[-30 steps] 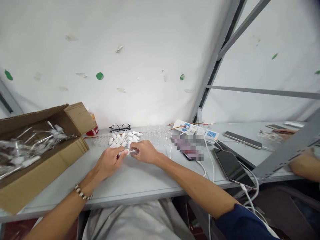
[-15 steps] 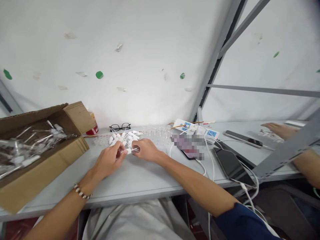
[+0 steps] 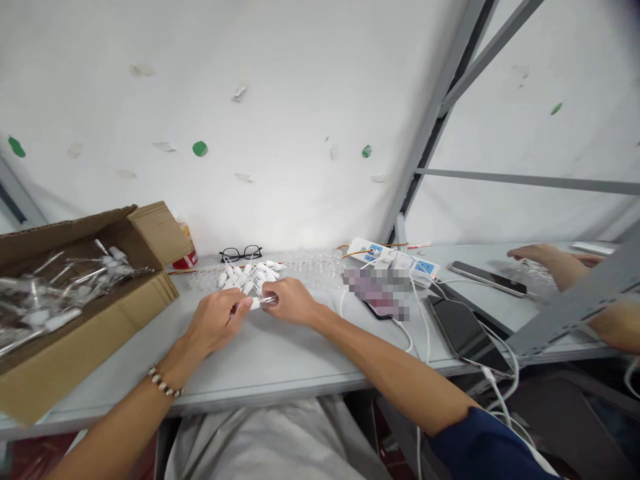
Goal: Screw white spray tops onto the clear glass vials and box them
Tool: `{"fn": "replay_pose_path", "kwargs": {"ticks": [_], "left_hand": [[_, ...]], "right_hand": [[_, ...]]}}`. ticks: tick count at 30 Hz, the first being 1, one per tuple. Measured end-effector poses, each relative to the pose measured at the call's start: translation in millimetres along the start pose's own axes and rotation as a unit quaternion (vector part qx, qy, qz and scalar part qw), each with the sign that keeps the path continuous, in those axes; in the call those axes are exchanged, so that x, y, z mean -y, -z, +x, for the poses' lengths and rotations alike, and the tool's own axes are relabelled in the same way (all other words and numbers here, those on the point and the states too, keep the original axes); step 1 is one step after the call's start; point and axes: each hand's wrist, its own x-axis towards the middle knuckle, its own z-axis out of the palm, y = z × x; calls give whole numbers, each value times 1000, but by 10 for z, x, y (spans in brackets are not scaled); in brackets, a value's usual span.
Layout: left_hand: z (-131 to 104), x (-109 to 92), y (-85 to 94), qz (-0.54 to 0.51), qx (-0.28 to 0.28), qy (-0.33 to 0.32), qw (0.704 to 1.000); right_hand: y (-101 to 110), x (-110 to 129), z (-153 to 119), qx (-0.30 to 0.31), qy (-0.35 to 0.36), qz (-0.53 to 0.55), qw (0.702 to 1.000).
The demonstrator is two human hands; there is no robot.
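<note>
At the middle of the table, my left hand (image 3: 217,323) pinches a small white plastic cap (image 3: 255,304) between thumb and fingers. Close against it, my right hand (image 3: 290,301) has its fingers closed on a clear, thin plastic piece (image 3: 269,300) that meets the cap's right end. How the two parts join is hidden by my fingers. Just behind my hands lies a pile of white caps with thin stems (image 3: 249,275). Small clear plastic parts (image 3: 315,265) are spread along the table to the right of that pile.
An open cardboard box (image 3: 100,337) of clear pieces with white caps stands at left. Black glasses (image 3: 241,253) lie by the wall. Phones (image 3: 467,333), white cables and a power strip (image 3: 367,250) are at right, beyond which a co-worker's hand (image 3: 550,260) reaches past a metal post.
My left hand has turned slightly, its thumb and fingers closer over the white cap. My right hand has barely shifted left. At far right the co-worker's hand has moved left.
</note>
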Motion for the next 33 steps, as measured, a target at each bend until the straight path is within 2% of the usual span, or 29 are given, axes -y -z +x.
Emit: {"fn": "replay_pose_path", "kwargs": {"ticks": [5,7,12,14,16,19,22,24,26,28,31,33], "left_hand": [[4,-21,3,-31,-37,-35,998],[10,-33,-12,-21,-40,-18,999],[22,14,14,25,11,64,998],[20,38,34,4,-2,50,999],[16,44,37,-25,-13,2,1000],[15,26,14,-40,-5,-29,999],[22,13,-3,-3,13,-4,1000],[27,19,1,27,5,28,999],[31,33,15,42,-32,53,997],[31,54,33,40,-94,57,993],[30,99,56,24,-211,40,976],[32,130,58,20,-264,42,963]], "right_hand": [[-2,-20,8,-2,-12,-12,1000],[-1,-23,8,3,-14,-18,1000],[0,-7,9,8,-13,-24,1000],[10,-10,13,5,-23,-24,999],[22,-18,15,0,-34,-25,999],[23,-26,12,4,-33,-31,999],[-6,-21,7,10,-20,-35,999],[-29,-24,11,5,-19,-26,999],[-41,-47,28,-16,-41,7,999],[-38,-91,57,-59,-81,73,992],[-18,-150,104,-117,-119,220,961],[-11,-135,119,-103,-112,325,933]]}}
